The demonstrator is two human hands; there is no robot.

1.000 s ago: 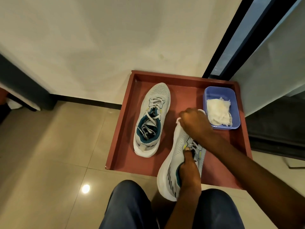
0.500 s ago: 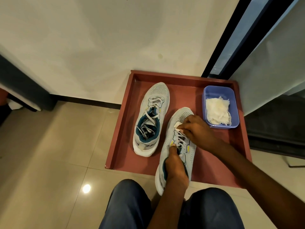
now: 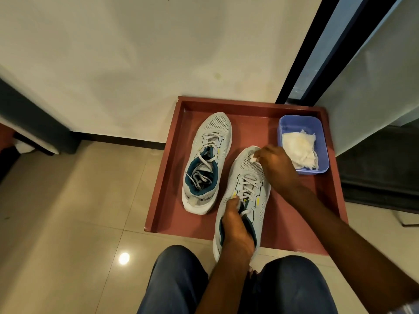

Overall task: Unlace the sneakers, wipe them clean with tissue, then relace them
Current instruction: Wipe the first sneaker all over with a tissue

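Two grey sneakers with teal lining lie in a red tray (image 3: 172,168). The left sneaker (image 3: 209,155) rests flat with loose laces. The right sneaker (image 3: 243,186) stays laced and lies with its heel over the tray's near edge. My left hand (image 3: 235,227) is pushed into its opening and holds it. My right hand (image 3: 275,165) pinches a small wad of white tissue (image 3: 253,157) against the sneaker's toe.
A blue plastic tub (image 3: 302,123) holding crumpled white tissues (image 3: 299,148) stands in the tray's far right corner. The tray sits on a tiled floor against a cream wall. A dark door frame (image 3: 301,48) rises behind it. My knees (image 3: 176,279) are below.
The right sneaker turned from lying on its side to upright. My right hand slid with the tissue from the lace area up to the toe.
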